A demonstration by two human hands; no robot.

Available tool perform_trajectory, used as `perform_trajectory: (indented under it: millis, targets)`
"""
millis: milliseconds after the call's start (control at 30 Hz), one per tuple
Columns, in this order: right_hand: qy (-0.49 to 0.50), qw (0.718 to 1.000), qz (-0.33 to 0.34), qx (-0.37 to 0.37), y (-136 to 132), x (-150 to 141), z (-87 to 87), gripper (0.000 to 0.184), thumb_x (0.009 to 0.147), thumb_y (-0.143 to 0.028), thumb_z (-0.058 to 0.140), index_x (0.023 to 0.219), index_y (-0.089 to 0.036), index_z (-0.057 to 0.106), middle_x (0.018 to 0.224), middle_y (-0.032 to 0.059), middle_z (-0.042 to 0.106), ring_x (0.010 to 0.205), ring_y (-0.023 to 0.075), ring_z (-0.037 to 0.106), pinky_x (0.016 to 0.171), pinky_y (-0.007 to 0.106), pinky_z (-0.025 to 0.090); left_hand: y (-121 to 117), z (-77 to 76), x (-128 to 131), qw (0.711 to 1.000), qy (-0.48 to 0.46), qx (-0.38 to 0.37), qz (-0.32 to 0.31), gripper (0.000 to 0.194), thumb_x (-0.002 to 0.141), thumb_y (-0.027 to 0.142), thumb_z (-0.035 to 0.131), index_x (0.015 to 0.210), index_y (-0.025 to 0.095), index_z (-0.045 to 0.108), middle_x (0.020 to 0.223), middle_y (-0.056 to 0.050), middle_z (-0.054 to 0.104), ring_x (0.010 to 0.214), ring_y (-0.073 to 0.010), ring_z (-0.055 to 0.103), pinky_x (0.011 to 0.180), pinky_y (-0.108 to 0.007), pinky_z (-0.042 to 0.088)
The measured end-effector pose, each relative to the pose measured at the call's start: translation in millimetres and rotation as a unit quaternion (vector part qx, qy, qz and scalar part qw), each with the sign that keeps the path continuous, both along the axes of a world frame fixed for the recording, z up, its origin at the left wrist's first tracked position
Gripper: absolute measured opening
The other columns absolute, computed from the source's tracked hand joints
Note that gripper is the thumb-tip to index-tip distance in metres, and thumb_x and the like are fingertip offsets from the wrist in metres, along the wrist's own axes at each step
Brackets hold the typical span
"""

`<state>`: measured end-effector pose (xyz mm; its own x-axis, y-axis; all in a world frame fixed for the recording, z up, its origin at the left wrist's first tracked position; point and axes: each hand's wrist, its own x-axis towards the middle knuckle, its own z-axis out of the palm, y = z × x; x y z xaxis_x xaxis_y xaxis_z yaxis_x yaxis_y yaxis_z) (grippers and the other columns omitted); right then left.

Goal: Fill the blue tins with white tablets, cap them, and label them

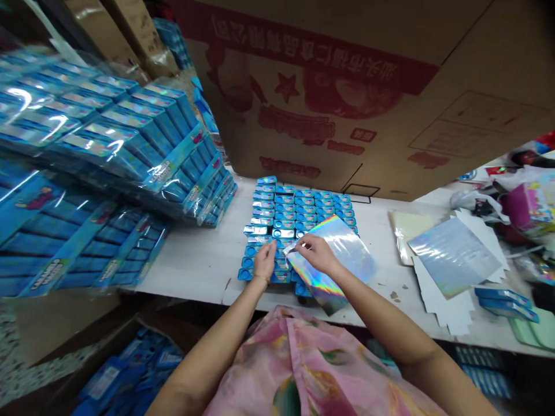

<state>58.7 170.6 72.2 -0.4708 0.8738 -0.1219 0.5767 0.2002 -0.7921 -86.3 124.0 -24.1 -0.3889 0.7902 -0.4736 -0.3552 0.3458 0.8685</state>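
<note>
Several small blue boxes stand in tight rows on the white table. My left hand rests over the near left rows, fingers bent together; whatever they hold, if anything, is hidden. A shiny rainbow-silver sheet lies across the right-hand rows and reaches toward the table's front edge. Above this sheet is my right hand, its thumb and fingers pinched on a small silvery sticker. The sticker hangs over the boxes, a short way right of my left hand. Some boxes on the left have silvery strips on top.
Wrapped stacks of blue boxes rise on the left. A large cardboard carton stands behind the rows. To the right lie another silvery sheet, white paper and blue packs. Below left, an open carton holds blue boxes.
</note>
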Motion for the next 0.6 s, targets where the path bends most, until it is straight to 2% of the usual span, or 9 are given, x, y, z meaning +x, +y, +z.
perform_trajectory:
  millis: [33, 100, 200, 267, 400, 500, 600]
  targets:
    - [0.036, 0.996, -0.037, -0.070, 0, -8, -7.2, 0.014, 0.071, -0.024, 0.049, 0.062, -0.017, 0.055, 0.058, -0.0009, 0.054, 0.053, 0.0104, 0.050, 0.050, 0.021, 0.039, -6, 3.8, -6, 1.000, -0.017, 0.003, -0.003, 0.035, 0.070, 0.046, 0.051, 0.087, 0.017, 0.062, 0.098, -0.008, 0.062, 0.097, -0.0190, 0.054, 0.077, -0.030, 0.044]
    - [0.112, 0.970, -0.107, -0.189, -2, -23, -24.1, 0.015, 0.067, -0.030, 0.051, 0.061, -0.017, 0.055, 0.049, -0.0032, 0.049, 0.046, 0.0095, 0.048, 0.043, 0.019, 0.036, -19, 11.5, -19, 0.997, -0.076, 0.004, -0.012, 0.048, 0.074, 0.054, 0.041, 0.092, 0.014, 0.061, 0.094, -0.011, 0.063, 0.087, -0.0180, 0.058, 0.073, -0.032, 0.046]
    - [0.184, 0.931, -0.163, -0.271, -9, -44, -45.3, 0.018, 0.062, -0.033, 0.055, 0.061, -0.016, 0.056, 0.046, -0.0041, 0.049, 0.043, 0.0082, 0.046, 0.039, 0.018, 0.033, -31, 16.8, -39, 0.989, -0.145, -0.006, -0.008, 0.042, 0.063, 0.046, 0.061, 0.090, 0.014, 0.060, 0.081, -0.007, 0.064, 0.073, -0.0139, 0.059, 0.066, -0.027, 0.047]
    - [0.191, 0.919, -0.187, -0.291, -15, -57, -55.3, 0.020, 0.060, -0.035, 0.058, 0.062, -0.015, 0.057, 0.046, -0.0041, 0.050, 0.042, 0.0078, 0.045, 0.038, 0.017, 0.032, -33, 14.5, -53, 0.992, -0.128, -0.018, 0.012, 0.041, 0.053, 0.036, 0.071, 0.087, 0.014, 0.060, 0.072, -0.003, 0.062, 0.066, -0.0113, 0.058, 0.060, -0.023, 0.045]
    - [0.173, 0.922, -0.211, -0.274, -22, -83, -74.4, 0.022, 0.058, -0.037, 0.060, 0.062, -0.016, 0.059, 0.046, -0.0048, 0.050, 0.043, 0.0081, 0.045, 0.040, 0.018, 0.031, -28, 2.3, -79, 0.998, -0.034, -0.045, 0.036, 0.040, 0.048, 0.037, 0.071, 0.079, 0.013, 0.062, 0.063, 0.000, 0.060, 0.057, -0.0088, 0.054, 0.051, -0.020, 0.039]
    - [0.138, 0.946, -0.222, -0.189, -20, -102, -89.0, 0.021, 0.062, -0.038, 0.057, 0.062, -0.016, 0.060, 0.052, -0.0035, 0.054, 0.050, 0.0098, 0.048, 0.049, 0.021, 0.037, -19, -6.0, -94, 0.997, 0.001, -0.061, 0.037, 0.039, 0.048, 0.039, 0.070, 0.076, 0.013, 0.062, 0.062, 0.000, 0.060, 0.057, -0.0089, 0.054, 0.050, -0.020, 0.037]
    - [0.049, 0.969, -0.222, -0.094, -13, -114, -97.5, 0.020, 0.067, -0.035, 0.054, 0.063, -0.017, 0.062, 0.063, 0.0001, 0.061, 0.061, 0.0133, 0.053, 0.060, 0.024, 0.039, -8, -12.3, -102, 0.996, 0.024, -0.078, 0.039, 0.037, 0.049, 0.037, 0.069, 0.075, 0.012, 0.062, 0.059, -0.001, 0.060, 0.057, -0.0100, 0.055, 0.051, -0.021, 0.037]
